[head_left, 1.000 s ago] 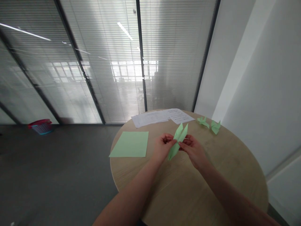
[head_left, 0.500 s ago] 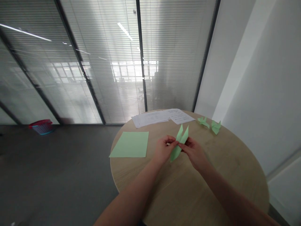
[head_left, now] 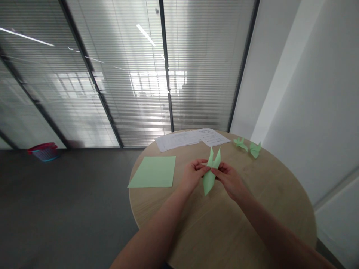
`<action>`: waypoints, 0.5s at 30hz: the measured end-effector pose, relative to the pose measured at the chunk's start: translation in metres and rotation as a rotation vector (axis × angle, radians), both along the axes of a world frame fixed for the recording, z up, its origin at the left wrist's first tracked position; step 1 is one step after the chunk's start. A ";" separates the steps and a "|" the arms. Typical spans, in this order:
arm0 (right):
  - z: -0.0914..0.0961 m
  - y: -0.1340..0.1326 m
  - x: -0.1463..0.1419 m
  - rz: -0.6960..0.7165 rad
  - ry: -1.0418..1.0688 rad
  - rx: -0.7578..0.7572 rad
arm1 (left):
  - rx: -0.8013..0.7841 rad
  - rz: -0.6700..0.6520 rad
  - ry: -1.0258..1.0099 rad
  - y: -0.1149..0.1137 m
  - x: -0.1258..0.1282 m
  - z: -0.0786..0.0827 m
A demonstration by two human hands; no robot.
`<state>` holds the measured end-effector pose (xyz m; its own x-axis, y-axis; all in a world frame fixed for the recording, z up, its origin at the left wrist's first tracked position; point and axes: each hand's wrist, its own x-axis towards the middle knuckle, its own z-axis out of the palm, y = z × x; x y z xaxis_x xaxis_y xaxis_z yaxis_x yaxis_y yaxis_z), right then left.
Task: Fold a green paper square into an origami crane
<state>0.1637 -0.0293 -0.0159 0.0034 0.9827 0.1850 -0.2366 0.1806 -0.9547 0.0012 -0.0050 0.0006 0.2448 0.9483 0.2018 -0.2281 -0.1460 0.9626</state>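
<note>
Both my hands hold a folded piece of light green paper [head_left: 209,179] above the round wooden table [head_left: 252,209]. The piece is long and narrow, with two pointed tips standing up at its far end and one point hanging down toward me. My left hand [head_left: 191,175] pinches its left side with thumb and fingers closed. My right hand [head_left: 230,179] pinches its right side the same way. The piece is almost upright.
A flat green paper sheet [head_left: 153,172] lies on the table's left. White printed sheets [head_left: 190,138] rest at the far edge. Two finished green folded figures [head_left: 248,147] sit at the far right. A red and blue basket [head_left: 42,151] stands on the grey floor by the glass wall.
The folded piece has turned from a slant to nearly upright between my hands, and its two tips have drawn apart a little. The view has shifted slightly to the right.
</note>
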 end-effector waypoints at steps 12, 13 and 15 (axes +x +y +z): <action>0.004 -0.002 -0.003 0.113 0.079 -0.033 | 0.336 0.195 0.289 -0.009 0.000 0.005; 0.005 -0.002 -0.002 0.112 0.068 -0.033 | 0.351 0.203 0.299 -0.009 -0.001 0.006; 0.005 -0.002 -0.001 0.098 0.024 -0.020 | 0.389 0.217 0.319 -0.010 -0.002 0.007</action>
